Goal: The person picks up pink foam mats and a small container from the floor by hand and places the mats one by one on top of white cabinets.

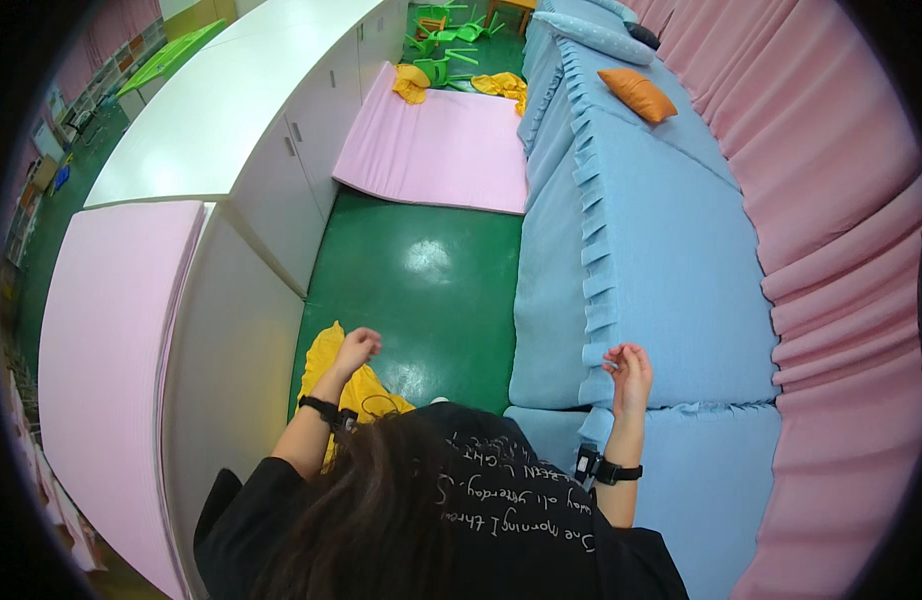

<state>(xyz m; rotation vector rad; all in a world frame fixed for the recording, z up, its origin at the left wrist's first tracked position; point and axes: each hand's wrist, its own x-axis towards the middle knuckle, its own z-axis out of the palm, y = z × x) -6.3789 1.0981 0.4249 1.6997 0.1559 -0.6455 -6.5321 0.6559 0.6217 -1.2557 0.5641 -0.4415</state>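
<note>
My left hand (356, 352) hovers above a crumpled yellow cloth (326, 350) on the floor, beside the white cabinet. Its fingers are loosely bent and a little blurred, with nothing visible in them. Over the near part of the blue-covered bed (671, 300) is my right hand (631, 372), raised with the fingers apart and slightly curled. It appears above the ruffled edge of the cover and holds nothing. Each wrist wears a black strap with a small device. The lower part of the yellow cloth is hidden by my arm and body.
A long white cabinet (206, 100) runs along the left, with pink mats (121, 350) at its near end. Farther off, a pink mat (441, 145) lies on the green floor (411, 270) before green chairs (436, 68). An orange cushion (638, 95) rests on the bed; pink curtains (831, 200) hang rightward.
</note>
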